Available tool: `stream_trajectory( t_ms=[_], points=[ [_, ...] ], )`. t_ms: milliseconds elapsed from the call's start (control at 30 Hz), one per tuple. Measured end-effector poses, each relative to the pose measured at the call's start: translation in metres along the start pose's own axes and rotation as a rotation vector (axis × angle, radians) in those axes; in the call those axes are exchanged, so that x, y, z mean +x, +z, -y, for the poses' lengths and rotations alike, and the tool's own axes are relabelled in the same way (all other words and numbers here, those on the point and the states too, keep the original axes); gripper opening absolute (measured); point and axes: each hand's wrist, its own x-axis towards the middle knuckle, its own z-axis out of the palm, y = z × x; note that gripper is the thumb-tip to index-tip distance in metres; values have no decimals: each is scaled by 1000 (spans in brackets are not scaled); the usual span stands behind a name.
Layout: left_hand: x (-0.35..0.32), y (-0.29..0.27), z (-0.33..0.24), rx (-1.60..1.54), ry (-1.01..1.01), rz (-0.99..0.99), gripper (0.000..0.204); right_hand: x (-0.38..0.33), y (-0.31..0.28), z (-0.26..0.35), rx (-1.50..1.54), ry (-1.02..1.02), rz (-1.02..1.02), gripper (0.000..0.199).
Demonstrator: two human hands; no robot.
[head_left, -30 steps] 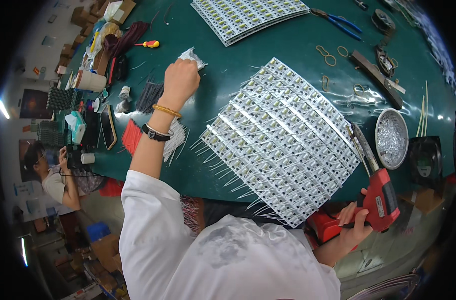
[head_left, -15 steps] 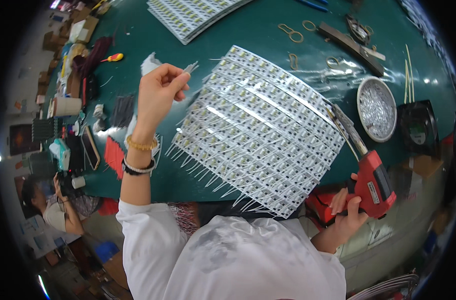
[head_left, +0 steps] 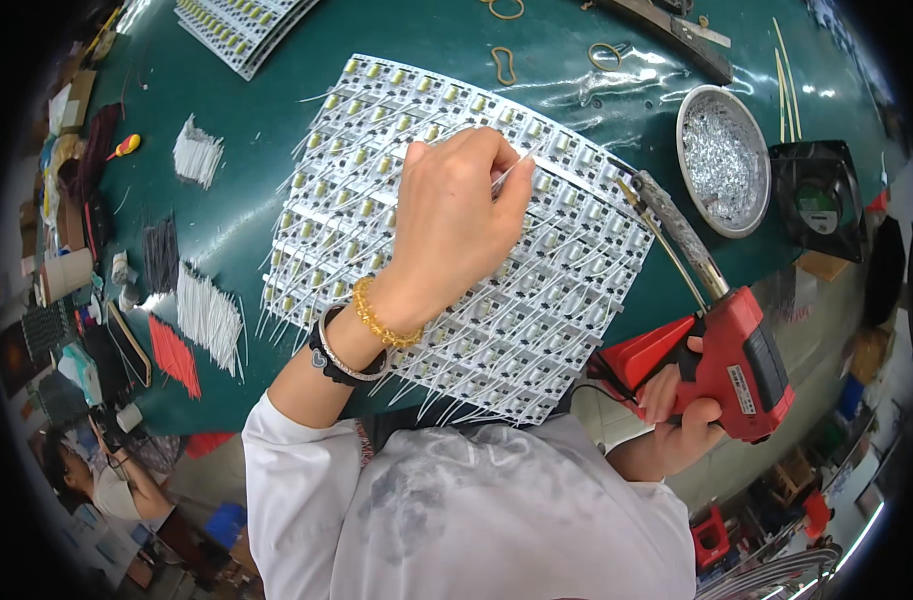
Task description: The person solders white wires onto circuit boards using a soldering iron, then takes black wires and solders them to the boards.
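Over the upper middle of a panel of small circuit boards (head_left: pixel 577 270), my left hand (head_left: pixel 457 205) pinches thin white wires (head_left: pixel 514 168) between thumb and index finger. The wires' far ends are partly hidden by the fingers. Rows of white wires stick out across the panel and hang past its lower left edge. At the right, my right hand (head_left: pixel 682 425) is wrapped round the grip of a red and black soldering gun (head_left: pixel 745 365). Its long metal tip (head_left: pixel 632 195) points up and left, close to the panel's upper right corner; whether it touches I cannot tell.
Bundles of white wires (head_left: pixel 209 315), black wires (head_left: pixel 161 257) and red wires (head_left: pixel 175 355) lie at the left. A round bowl of silvery bits (head_left: pixel 725 165) and a black fan (head_left: pixel 822 205) stand at the right. More panels (head_left: pixel 242 30) are stacked at the far left.
My left hand has moved right, from beside the panel's left corner to over its upper middle, still pinching wires. My right hand keeps hold of the soldering gun. The view has shifted.
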Motion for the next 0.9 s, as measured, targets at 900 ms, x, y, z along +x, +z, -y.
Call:
stream_trajectory(
  t_ms=[900],
  points=[
    [-2,14,5,22,85,-98,16,16,8,-11,-42,63,29,66]
  ],
)
